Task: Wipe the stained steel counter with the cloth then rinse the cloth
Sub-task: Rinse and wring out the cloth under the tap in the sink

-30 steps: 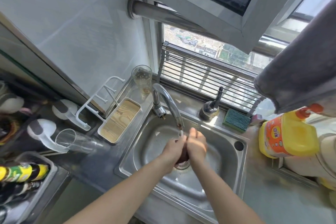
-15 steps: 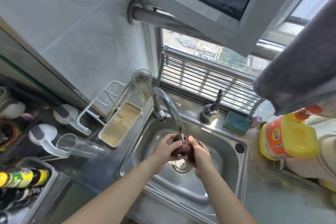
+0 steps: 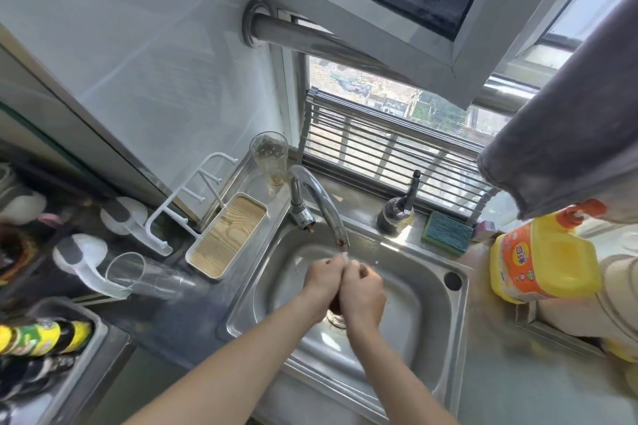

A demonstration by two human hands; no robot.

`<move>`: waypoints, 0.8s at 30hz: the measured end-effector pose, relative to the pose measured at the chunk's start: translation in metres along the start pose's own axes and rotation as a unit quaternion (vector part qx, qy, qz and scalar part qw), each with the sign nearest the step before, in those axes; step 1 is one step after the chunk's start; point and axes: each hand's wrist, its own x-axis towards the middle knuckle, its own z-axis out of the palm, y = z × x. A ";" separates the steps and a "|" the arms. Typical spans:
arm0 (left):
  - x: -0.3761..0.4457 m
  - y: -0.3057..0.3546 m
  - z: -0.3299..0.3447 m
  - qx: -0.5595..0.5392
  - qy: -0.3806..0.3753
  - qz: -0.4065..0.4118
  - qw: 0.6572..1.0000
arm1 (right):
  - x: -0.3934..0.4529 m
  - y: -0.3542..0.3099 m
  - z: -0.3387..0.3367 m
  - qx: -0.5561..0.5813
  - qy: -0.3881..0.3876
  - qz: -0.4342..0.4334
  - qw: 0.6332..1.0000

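Squeezing a dark cloth (image 3: 334,302), left hand (image 3: 322,281) and right hand (image 3: 362,293) both clench around it under the faucet (image 3: 321,203) stream, over the sink (image 3: 445,324) drain. Cloth mostly hidden between palms. Risk: water hitting knuckles could splash onto the steel counter (image 3: 511,379); a loose grip could drop the cloth onto the drain.

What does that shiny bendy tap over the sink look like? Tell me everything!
The shiny curved steel tap rises from a stubby base with a small knob at the back left corner of the steel sink, arches up and bends down over the basin. Its mouth looks brownish, maybe rusty. A thin stream of water falls from it onto the left hand and right hand, which are pressed together just below. Nothing touches the tap itself. A tall clear glass stands behind it.
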 end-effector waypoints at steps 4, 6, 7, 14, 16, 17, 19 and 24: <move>0.001 -0.002 -0.003 -0.031 0.009 -0.040 0.999 | 0.001 -0.003 -0.001 -0.066 -0.040 -0.019 0.997; -0.011 -0.010 0.006 -0.004 -0.031 -0.012 0.999 | 0.039 -0.006 -0.006 -0.056 -0.052 0.060 0.995; -0.014 -0.010 0.008 0.011 -0.037 -0.001 0.999 | 0.048 -0.006 -0.009 -0.048 -0.047 0.071 0.995; -0.002 0.002 -0.014 -0.062 -0.030 -0.033 0.997 | -0.005 0.009 0.003 -0.101 -0.051 -0.122 0.986; -0.009 -0.008 -0.013 -0.006 -0.081 -0.034 0.996 | 0.028 0.006 -0.006 -0.115 -0.050 -0.051 0.991; -0.011 -0.014 -0.014 0.007 -0.105 -0.031 0.994 | 0.043 0.006 -0.011 -0.112 -0.047 -0.028 0.992; -0.012 -0.022 -0.017 -0.019 -0.128 -0.030 0.991 | 0.050 0.005 -0.017 -0.043 -0.041 -0.018 0.998; -0.004 -0.025 -0.028 -0.138 -0.110 -0.089 0.980 | 0.043 0.016 -0.029 0.124 -0.249 -0.017 0.960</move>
